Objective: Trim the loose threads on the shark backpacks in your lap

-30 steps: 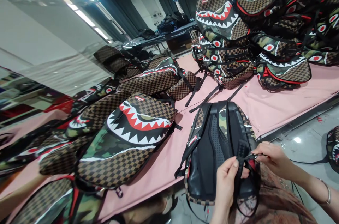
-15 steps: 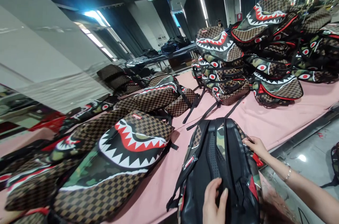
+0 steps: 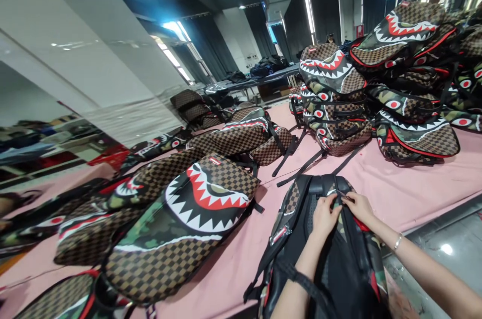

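A backpack (image 3: 327,279) lies back side up in front of me, its black padded back panel and shoulder straps facing me. At the upper part of one shoulder strap (image 3: 341,218), my left hand (image 3: 326,213) is closed, its fingers pinching the strap. Right beside it, my right hand (image 3: 358,208) is closed around a thin dark item (image 3: 342,194), too small to make out, with its tip over the strap. The fingertips of both hands nearly meet. To the left lies a checkered backpack (image 3: 181,213) with a shark-mouth print, front up.
Stacked backpacks (image 3: 333,103) stand behind on the pink-covered table (image 3: 410,183), with another pile (image 3: 410,78) to the right. More bags (image 3: 124,208) lie along the left side. A white pillar (image 3: 109,47) rises at left. Floor shows past the table's right edge.
My left hand has moved up from the middle of the back panel to the strap top. The right hand has shifted in from the bag's side edge to meet it. The view has swung left.
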Demonstrator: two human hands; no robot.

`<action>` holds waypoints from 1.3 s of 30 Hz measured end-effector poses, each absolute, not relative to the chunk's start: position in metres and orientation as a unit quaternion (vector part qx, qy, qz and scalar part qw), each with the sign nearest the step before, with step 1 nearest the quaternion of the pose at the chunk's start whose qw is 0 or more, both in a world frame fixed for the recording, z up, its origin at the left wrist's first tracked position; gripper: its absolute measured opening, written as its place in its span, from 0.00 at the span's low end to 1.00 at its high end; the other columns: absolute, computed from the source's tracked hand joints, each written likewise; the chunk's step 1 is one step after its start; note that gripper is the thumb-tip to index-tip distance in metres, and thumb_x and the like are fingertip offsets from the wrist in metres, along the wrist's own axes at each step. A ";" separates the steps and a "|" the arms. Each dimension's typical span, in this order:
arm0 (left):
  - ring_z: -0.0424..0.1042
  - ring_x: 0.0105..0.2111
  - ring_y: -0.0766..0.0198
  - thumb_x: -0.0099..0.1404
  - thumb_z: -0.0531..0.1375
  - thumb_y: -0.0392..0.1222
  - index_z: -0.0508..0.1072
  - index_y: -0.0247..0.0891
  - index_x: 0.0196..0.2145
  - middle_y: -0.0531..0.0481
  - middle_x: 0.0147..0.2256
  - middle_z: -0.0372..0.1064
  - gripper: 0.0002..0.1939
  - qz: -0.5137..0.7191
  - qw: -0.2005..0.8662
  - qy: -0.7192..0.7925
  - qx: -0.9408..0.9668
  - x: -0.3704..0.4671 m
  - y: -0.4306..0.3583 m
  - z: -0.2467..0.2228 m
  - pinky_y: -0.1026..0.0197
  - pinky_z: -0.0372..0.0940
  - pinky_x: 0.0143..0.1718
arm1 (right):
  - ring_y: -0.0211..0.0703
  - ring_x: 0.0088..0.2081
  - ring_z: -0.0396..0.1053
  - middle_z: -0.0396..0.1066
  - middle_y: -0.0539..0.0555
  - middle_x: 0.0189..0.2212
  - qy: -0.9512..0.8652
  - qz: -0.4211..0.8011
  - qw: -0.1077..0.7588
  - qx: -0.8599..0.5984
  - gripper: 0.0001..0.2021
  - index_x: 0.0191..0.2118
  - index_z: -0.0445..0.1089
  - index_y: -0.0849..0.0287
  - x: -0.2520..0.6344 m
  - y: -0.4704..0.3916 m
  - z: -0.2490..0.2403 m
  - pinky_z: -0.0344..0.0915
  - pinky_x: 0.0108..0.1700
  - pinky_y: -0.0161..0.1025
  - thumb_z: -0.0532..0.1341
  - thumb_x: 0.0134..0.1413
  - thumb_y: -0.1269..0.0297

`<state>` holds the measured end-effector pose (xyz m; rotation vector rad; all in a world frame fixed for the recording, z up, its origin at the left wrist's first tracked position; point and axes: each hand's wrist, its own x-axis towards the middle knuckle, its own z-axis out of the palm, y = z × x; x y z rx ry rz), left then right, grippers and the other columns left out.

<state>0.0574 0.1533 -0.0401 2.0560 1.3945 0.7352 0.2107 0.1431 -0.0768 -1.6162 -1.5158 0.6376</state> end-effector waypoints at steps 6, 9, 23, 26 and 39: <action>0.66 0.33 0.63 0.55 0.57 0.36 0.74 0.43 0.31 0.50 0.32 0.65 0.07 0.275 0.261 0.503 0.777 0.079 0.166 -0.040 0.63 0.60 0.35 | 0.44 0.35 0.68 0.70 0.53 0.30 -0.661 0.193 0.389 -0.612 0.10 0.31 0.69 0.58 0.223 0.133 -0.065 0.61 0.37 0.37 0.50 0.49 0.67; 0.65 0.33 0.63 0.57 0.55 0.35 0.72 0.39 0.29 0.48 0.32 0.66 0.06 0.301 0.262 0.512 0.761 0.082 0.167 -0.047 0.61 0.59 0.37 | 0.43 0.35 0.69 0.71 0.53 0.33 -0.657 0.177 0.382 -0.626 0.10 0.36 0.67 0.58 0.229 0.132 -0.064 0.63 0.36 0.37 0.50 0.53 0.64; 0.63 0.36 0.63 0.56 0.54 0.33 0.68 0.34 0.25 0.46 0.33 0.62 0.05 0.428 0.316 0.552 0.642 0.087 0.157 -0.062 0.59 0.59 0.41 | 0.46 0.34 0.65 0.68 0.56 0.30 -0.740 0.063 0.273 -0.611 0.11 0.36 0.66 0.60 0.234 0.113 -0.057 0.59 0.35 0.40 0.49 0.59 0.62; 0.62 0.36 0.62 0.56 0.54 0.33 0.67 0.34 0.24 0.46 0.32 0.60 0.05 0.440 0.327 0.548 0.632 0.087 0.160 -0.061 0.58 0.59 0.41 | 0.45 0.31 0.65 0.68 0.54 0.27 -0.741 0.061 0.273 -0.610 0.10 0.32 0.66 0.59 0.233 0.117 -0.056 0.58 0.33 0.38 0.50 0.58 0.63; 0.63 0.46 0.56 0.60 0.54 0.48 0.73 0.37 0.32 0.44 0.42 0.67 0.13 0.265 0.422 0.360 0.789 0.067 0.085 0.006 0.54 0.57 0.50 | 0.45 0.38 0.65 0.69 0.56 0.35 -0.736 0.104 0.335 -0.578 0.09 0.38 0.66 0.58 0.261 0.127 -0.065 0.60 0.41 0.40 0.50 0.58 0.62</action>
